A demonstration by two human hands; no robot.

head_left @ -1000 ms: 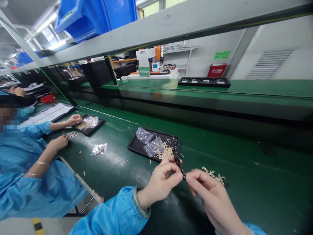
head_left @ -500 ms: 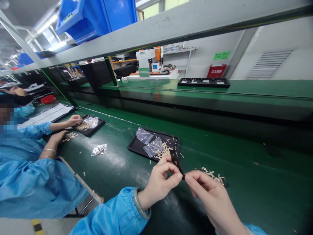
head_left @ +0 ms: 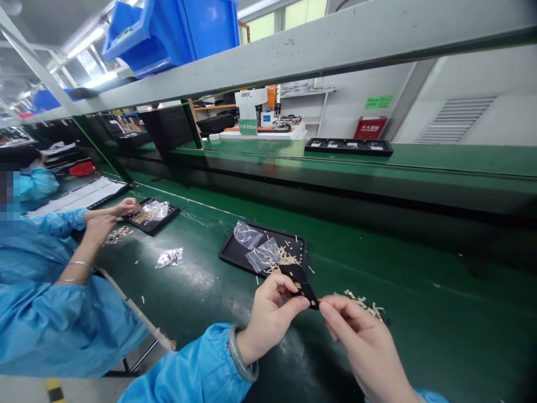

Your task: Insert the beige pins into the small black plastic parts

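My left hand (head_left: pixel 271 308) is closed on a thin black sheet (head_left: pixel 302 282) with small beige pieces on it, pinched between thumb and fingers. The sheet is tilted above the near right corner of a black tray (head_left: pixel 235 254). At the sheet's lower right corner, the fingertips of my right hand (head_left: pixel 356 330) are pressed together; whatever they pinch is hidden. Inside the tray lie clear plastic bags (head_left: pixel 264 254) and many small beige strips (head_left: pixel 288 257). Beyond my right fingers, a loose pile of pale strips (head_left: pixel 364 304) rests on the green table.
To the left, a co-worker in a blue sleeve (head_left: pixel 37 291) works with both hands at another black tray (head_left: pixel 157 224). A small plastic bag (head_left: pixel 170 257) lies between us. A long black tray (head_left: pixel 348 146) sits on the raised ledge, under a grey beam (head_left: pixel 289 50).
The black sheet has turned, so more of its face and its beige pieces show. Both my hands keep their grip and barely move. The co-worker's nearer hand has lifted toward the other hand.
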